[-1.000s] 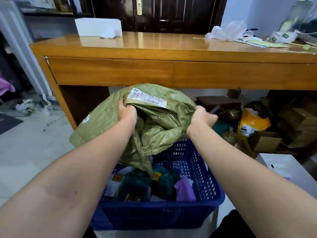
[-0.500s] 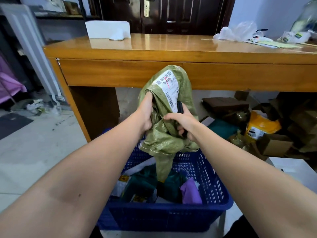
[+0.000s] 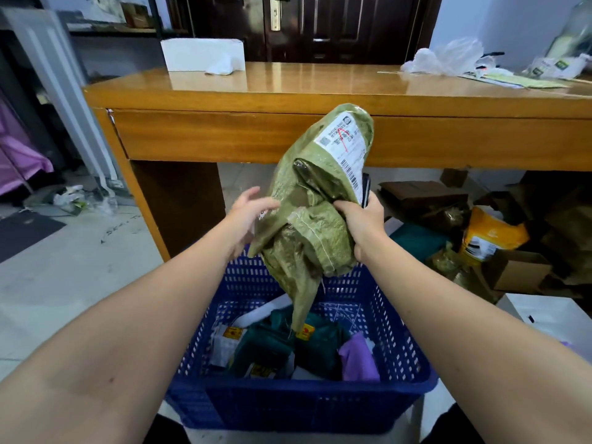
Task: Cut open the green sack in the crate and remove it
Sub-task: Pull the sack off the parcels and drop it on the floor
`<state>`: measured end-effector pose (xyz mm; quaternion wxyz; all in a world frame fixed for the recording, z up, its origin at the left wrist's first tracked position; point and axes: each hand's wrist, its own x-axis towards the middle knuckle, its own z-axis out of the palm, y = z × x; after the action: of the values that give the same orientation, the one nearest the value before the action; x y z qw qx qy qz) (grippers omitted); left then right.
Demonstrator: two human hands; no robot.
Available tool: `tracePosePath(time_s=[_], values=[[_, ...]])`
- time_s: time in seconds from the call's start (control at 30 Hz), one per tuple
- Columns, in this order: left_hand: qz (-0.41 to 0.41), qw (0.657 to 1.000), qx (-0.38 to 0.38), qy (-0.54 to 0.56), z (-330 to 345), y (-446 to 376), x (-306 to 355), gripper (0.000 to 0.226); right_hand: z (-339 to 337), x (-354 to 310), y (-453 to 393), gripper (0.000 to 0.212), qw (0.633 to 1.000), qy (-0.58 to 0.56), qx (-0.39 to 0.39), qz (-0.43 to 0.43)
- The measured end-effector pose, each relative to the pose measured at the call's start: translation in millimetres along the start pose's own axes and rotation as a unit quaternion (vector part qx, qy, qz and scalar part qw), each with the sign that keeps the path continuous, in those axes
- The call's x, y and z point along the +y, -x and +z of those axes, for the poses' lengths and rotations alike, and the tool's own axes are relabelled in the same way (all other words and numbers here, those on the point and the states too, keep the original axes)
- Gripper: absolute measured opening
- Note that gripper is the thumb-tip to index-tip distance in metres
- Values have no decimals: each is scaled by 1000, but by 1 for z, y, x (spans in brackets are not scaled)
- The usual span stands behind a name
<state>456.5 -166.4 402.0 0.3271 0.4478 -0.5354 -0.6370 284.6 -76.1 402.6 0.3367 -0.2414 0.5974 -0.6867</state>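
Above the blue crate [image 3: 307,408], a crumpled green sack [image 3: 315,225] with a white shipping label [image 3: 347,149] is gripped by the right hand [image 3: 363,224]; the left hand [image 3: 248,211], fingers spread, is held beside it, below the desk edge [image 3: 288,139].

A long wooden desk [image 3: 288,136] spans the room, its glossy tabletop [image 3: 320,84] reflecting soft daylight. On it sit a white box [image 3: 198,54], crumpled clear plastic bags [image 3: 448,57] and flat papers [image 3: 519,81]. Behind stands a dark panelled door [image 3: 320,24] with a brass handle plate [image 3: 275,11], beside a pale bluish wall [image 3: 512,20]. The floor [image 3: 64,267] is light grey tile with a dark mat [image 3: 22,232] at left. Brown cardboard boxes [image 3: 519,270] and a yellow bag [image 3: 490,235] crowd the space under the desk at right. Purple fabric [image 3: 19,155] hangs at the left edge.
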Motion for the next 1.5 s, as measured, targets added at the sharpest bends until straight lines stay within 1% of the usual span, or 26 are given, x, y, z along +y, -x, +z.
tracePosePath(time_s=[0.07,0.1,0.13,0.2,0.23,0.27,0.37,0.4,0.5,0.53,0.6,0.63,0.67,0.8,0.9,1.0,1.1,1.2,1.23,1.27,1.3,1.33,1.37,1.4,1.47,1.5], values=[[-73,988,-122,-54,10,9,-6,105,5,1,4,39,1000,13,-16,-15],[-104,980,-153,-71,18,11,-6,104,11,3,7,38,999,20,-41,-9],[-124,972,-175,-94,27,17,-2,84,17,5,10,36,997,17,-76,7],[-137,957,-212,-139,37,21,9,28,22,6,16,27,988,-5,-138,63],[-130,955,-215,-156,39,21,11,18,19,4,16,21,982,-15,-163,98],[-119,957,-208,-164,37,17,9,18,14,3,14,15,973,-30,-190,127],[-78,986,-83,-119,28,13,3,59,0,-5,7,20,964,-40,-220,143],[-61,993,-50,-84,25,9,-1,67,-1,-9,6,24,974,-8,-193,115],[-43,999,-6,-25,20,6,0,66,-5,-18,4,42,994,90,-64,-12],[-66,997,-9,-30,18,8,3,62,-7,-17,1,47,991,114,-43,-50],[-115,991,-35,-49,15,14,10,31,-13,-14,-2,71,981,157,-41,-104],[-126,989,-46,-60,14,18,13,20,-15,-13,-1,84,980,160,-46,-113],[-116,989,-48,-73,12,19,14,20,-17,-11,-2,88,981,150,-62,-107],[-37,992,-101,-60,21,21,15,64,-16,-5,3,65,967,155,-203,23],[-29,994,-106,-16,28,21,11,66,-16,-3,4,41,953,153,-246,85],[-68,996,-47,15,23,4,2,42,-16,-5,7,20,955,154,-238,83],[-78,996,29,-43,19,-2,0,18,-14,-4,5,13,976,118,-173,64],[-10,987,153,-56,11,-2,-1,32,-13,2,-4,15,993,108,-44,34],[29,974,221,-45,9,1,2,32,-14,3,-7,17,993,114,-11,26],[97,950,292,-61,7,4,4,30,-15,5,-8,18,993,118,10,21],[180,921,330,-107,7,8,8,29,-15,7,-10,18,992,122,23,21],[268,892,318,-176,8,10,10,33,-15,7,-9,19,991,126,28,23],[342,867,251,-263,12,11,14,44,-14,7,-7,21,990,134,23,27],[379,842,148,-353,17,12,18,60,-13,4,-4,21,990,135,10,29],[355,785,-30,-508,28,12,20,102,-11,0,2,11,992,119,-30,35],[326,763,-77,-552,32,11,19,118,-10,-3,4,8,993,101,-50,42]])
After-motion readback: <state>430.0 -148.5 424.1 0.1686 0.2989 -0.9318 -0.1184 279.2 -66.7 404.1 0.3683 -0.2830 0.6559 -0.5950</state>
